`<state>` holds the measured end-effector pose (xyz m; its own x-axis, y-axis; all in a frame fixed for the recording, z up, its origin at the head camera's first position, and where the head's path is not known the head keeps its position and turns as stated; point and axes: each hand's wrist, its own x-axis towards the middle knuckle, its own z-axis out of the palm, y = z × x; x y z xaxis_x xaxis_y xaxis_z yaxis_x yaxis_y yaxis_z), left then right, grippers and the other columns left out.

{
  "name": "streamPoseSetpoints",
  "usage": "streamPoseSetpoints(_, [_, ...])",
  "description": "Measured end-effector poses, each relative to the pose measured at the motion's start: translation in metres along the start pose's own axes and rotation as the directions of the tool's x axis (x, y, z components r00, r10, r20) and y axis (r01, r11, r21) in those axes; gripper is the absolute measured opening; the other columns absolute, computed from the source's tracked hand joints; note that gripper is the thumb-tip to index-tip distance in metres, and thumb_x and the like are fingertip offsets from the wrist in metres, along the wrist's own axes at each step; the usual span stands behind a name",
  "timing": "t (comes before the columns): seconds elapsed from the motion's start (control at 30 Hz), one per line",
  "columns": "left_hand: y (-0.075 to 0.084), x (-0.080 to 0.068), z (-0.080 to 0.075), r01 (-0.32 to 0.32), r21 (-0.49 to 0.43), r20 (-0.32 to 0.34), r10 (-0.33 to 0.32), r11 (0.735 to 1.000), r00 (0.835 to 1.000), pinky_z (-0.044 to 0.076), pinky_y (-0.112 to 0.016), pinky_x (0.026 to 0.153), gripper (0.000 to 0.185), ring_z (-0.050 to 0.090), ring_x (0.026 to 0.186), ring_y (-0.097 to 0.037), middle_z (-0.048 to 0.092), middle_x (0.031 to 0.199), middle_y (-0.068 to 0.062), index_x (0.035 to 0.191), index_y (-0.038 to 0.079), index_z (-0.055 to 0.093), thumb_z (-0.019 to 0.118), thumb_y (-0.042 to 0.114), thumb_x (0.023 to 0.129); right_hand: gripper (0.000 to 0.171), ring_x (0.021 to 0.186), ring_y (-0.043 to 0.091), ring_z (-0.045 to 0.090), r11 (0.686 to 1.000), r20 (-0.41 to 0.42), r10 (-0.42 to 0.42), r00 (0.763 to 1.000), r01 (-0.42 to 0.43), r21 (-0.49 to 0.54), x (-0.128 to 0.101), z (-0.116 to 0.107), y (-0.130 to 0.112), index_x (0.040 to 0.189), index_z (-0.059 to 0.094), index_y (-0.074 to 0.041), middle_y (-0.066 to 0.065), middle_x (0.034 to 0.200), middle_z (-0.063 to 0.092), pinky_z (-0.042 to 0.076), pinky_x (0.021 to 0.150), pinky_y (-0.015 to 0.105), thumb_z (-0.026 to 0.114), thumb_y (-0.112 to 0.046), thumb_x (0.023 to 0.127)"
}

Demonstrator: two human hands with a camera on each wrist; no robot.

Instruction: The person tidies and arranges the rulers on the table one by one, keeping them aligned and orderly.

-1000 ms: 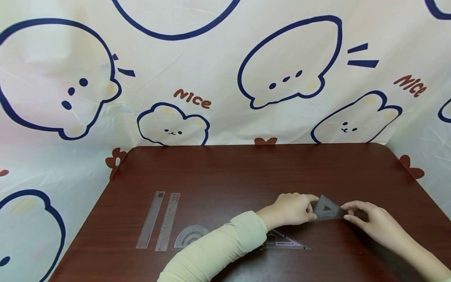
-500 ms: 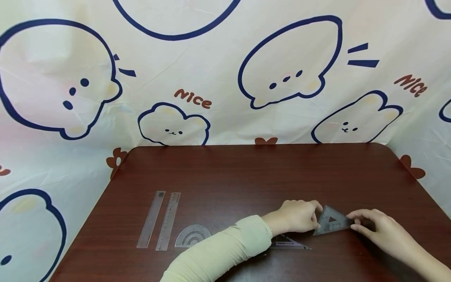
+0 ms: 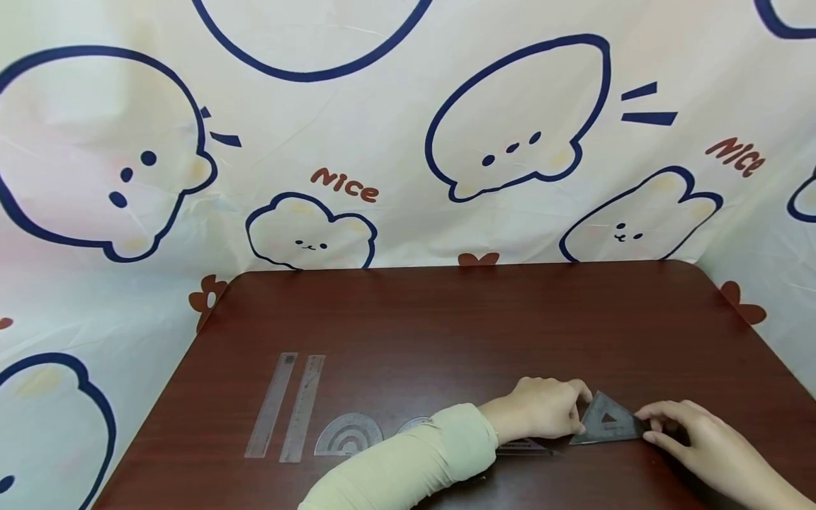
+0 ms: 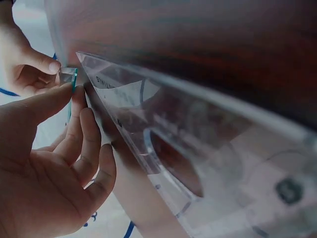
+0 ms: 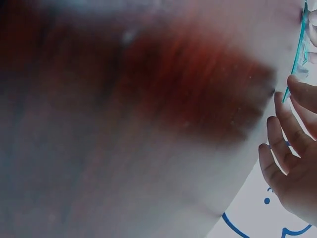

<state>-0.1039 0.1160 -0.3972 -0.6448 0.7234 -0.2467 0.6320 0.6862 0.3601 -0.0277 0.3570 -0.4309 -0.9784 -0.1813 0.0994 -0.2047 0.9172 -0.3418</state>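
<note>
Between both hands is a clear set square (image 3: 602, 426) with a small triangular cutout, at the right front of the table. My left hand (image 3: 547, 406) pinches its left side between thumb and forefinger. Its right corner is pinched by my right hand (image 3: 698, 439). The right wrist view shows the set square (image 5: 300, 54) edge-on, tilted, with thumb and forefinger at its end. A second clear set square (image 3: 525, 448) lies on the table just left of the held one, partly covered by my left arm; it looms large in the left wrist view.
Two clear rulers (image 3: 272, 407) (image 3: 302, 411) lie side by side at the left. Beside them is a protractor (image 3: 348, 435), and another round-edged clear piece (image 3: 413, 423) is mostly hidden by the sleeve (image 3: 408, 453). A patterned cloth (image 3: 408, 142) hangs behind the brown table (image 3: 472, 319).
Both hands have brought the set square toward the table's front and slightly right, turning it a little on the way. The head view has also tilted slightly.
</note>
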Motion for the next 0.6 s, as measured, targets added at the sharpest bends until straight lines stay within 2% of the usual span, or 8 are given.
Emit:
streamPoseSetpoints(0.13, [0.0002, 0.0003, 0.0005, -0.003, 0.032, -0.014, 0.003, 0.999, 1.000, 0.041, -0.017, 0.071, 0.040, 0.051, 0.070, 0.012, 0.057, 0.074, 0.034, 0.130, 0.038, 0.056, 0.070, 0.042, 0.092, 0.032, 0.070, -0.004, 0.040, 1.000, -0.054, -0.023, 0.998, 0.023, -0.003, -0.0014, 0.0034, -0.0007, 0.095, 0.069, -0.023, -0.021, 0.076, 0.046, 0.038, 0.059, 0.024, 0.085, -0.006, 0.073])
streamPoseSetpoints(0.23, [-0.0009, 0.0005, 0.0008, -0.006, 0.034, -0.015, 0.006, 0.999, 1.000, 0.041, -0.018, 0.071, 0.039, 0.051, 0.068, 0.012, 0.056, 0.074, 0.034, 0.128, 0.039, 0.057, 0.070, 0.043, 0.092, 0.035, 0.071, -0.005, 0.042, 0.998, -0.083, -0.055, 0.995, 0.056, 0.009, -0.0005, 0.0053, -0.0007, 0.095, 0.069, -0.023, -0.023, 0.079, 0.049, 0.040, 0.059, 0.024, 0.085, -0.004, 0.071])
streamPoseSetpoints(0.43, [-0.0030, 0.0006, 0.0003, -0.010, 0.047, -0.012, 0.010, 0.999, 1.000, 0.042, -0.020, 0.074, 0.037, 0.049, 0.065, 0.011, 0.053, 0.074, 0.034, 0.126, 0.040, 0.060, 0.071, 0.043, 0.090, 0.043, 0.072, -0.006, 0.046, 0.985, -0.140, -0.162, 0.977, 0.169, 0.039, 0.0009, 0.0085, -0.0013, 0.093, 0.067, -0.025, -0.025, 0.086, 0.053, 0.042, 0.058, 0.021, 0.088, 0.001, 0.065])
streamPoseSetpoints(0.6, [-0.0029, 0.0008, 0.0003, -0.015, 0.046, -0.006, 0.015, 0.999, 1.000, 0.042, -0.022, 0.077, 0.036, 0.049, 0.067, 0.011, 0.053, 0.072, 0.034, 0.124, 0.041, 0.062, 0.073, 0.044, 0.089, 0.046, 0.072, -0.006, 0.046, 0.978, -0.164, -0.200, 0.966, 0.206, 0.022, 0.0003, 0.0083, -0.0007, 0.092, 0.067, -0.026, -0.025, 0.087, 0.055, 0.041, 0.058, 0.018, 0.090, 0.000, 0.061])
